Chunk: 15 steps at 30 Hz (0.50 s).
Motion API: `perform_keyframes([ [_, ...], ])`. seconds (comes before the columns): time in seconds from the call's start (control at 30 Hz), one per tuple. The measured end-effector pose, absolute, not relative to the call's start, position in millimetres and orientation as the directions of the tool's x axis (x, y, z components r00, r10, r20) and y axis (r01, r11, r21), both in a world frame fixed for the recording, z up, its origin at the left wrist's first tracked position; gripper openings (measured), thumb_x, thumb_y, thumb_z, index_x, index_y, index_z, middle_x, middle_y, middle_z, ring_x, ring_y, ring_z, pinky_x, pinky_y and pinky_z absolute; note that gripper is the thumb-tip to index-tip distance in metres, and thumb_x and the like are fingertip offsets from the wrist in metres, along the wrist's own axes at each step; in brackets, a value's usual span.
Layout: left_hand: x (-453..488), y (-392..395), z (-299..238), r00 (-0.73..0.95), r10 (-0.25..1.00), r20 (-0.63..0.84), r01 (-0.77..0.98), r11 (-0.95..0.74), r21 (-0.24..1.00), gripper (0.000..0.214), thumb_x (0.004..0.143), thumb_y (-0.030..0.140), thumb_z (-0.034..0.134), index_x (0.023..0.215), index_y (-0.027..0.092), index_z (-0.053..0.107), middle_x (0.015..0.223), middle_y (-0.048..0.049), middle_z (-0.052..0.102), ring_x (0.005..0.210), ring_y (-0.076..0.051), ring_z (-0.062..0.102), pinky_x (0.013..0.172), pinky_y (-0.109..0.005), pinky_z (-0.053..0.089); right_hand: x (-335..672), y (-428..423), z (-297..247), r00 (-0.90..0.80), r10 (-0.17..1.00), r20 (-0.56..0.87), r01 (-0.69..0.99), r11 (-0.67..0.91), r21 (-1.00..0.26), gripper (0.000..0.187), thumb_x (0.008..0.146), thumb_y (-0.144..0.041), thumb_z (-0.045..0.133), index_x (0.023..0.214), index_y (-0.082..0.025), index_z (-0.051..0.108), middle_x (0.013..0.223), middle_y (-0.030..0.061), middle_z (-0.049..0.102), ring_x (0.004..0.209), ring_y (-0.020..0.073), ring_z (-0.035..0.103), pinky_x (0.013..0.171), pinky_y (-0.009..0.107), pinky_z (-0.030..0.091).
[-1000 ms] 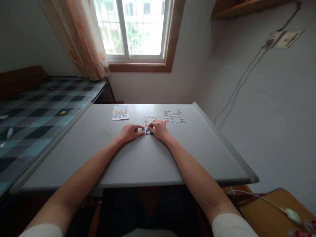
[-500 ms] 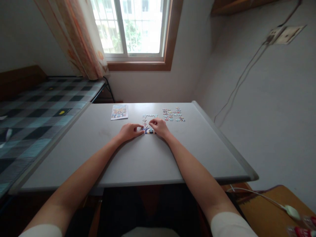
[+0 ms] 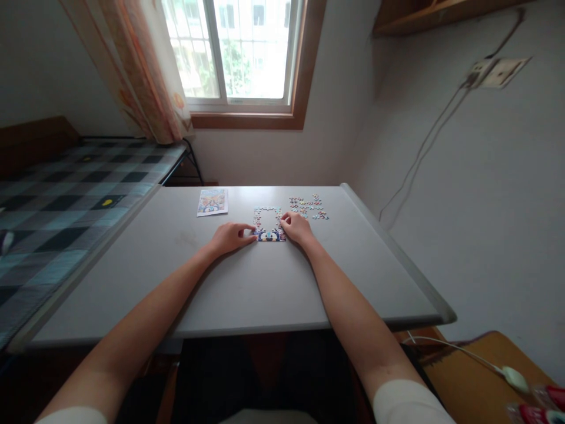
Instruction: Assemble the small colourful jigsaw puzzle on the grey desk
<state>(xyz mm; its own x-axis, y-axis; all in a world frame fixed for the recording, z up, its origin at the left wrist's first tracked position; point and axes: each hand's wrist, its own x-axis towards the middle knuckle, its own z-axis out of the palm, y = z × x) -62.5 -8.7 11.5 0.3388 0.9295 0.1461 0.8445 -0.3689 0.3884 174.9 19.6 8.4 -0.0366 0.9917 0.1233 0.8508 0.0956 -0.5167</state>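
A partly joined jigsaw puzzle [image 3: 269, 236] lies flat on the table in front of me. Its pieces form a rectangular frame around a bare middle, with a dark blue and white picture along the near side. My left hand [image 3: 232, 237] rests at its left edge, thumb and index finger apart, their tips touching the border. At the right edge, my right hand [image 3: 298, 228] has its fingertips pinched together against the border; whatever is between them is too small to make out. Loose puzzle pieces [image 3: 312, 206] lie spread just beyond my right hand.
A printed picture sheet [image 3: 212, 202] lies on the grey-white table [image 3: 256, 288], left of the puzzle. To the left stands a bed [image 3: 88, 188] with a checked cover. A window [image 3: 247, 53] is ahead. At lower right, a wooden stool-like surface [image 3: 481, 359] holds a white charger [image 3: 514, 378].
My right hand has moved right, from above the puzzle's middle to its right edge, uncovering more of the near side. The left hand stays at the left edge. My view has shifted slightly.
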Motion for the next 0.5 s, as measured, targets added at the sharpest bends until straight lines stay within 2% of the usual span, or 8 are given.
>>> perform_keyframes([
  [0.5,-63.9,-7.5,8.8,0.349,0.923,0.164,0.839,-0.385,0.385,0.051,0.080,0.064,0.054,0.109,0.027,0.074,0.064,0.0008,0.061,0.056,-0.014,0.052,0.055,-0.024,0.030,174.5,17.9,9.7,-0.062,0.990,0.129,0.858,0.118,-0.500,0.017,0.084,-0.029,0.055,0.092,-0.022,0.068,0.088,0.0034,0.072,0.083,0.0174,0.064,0.086,0.031,0.042],
])
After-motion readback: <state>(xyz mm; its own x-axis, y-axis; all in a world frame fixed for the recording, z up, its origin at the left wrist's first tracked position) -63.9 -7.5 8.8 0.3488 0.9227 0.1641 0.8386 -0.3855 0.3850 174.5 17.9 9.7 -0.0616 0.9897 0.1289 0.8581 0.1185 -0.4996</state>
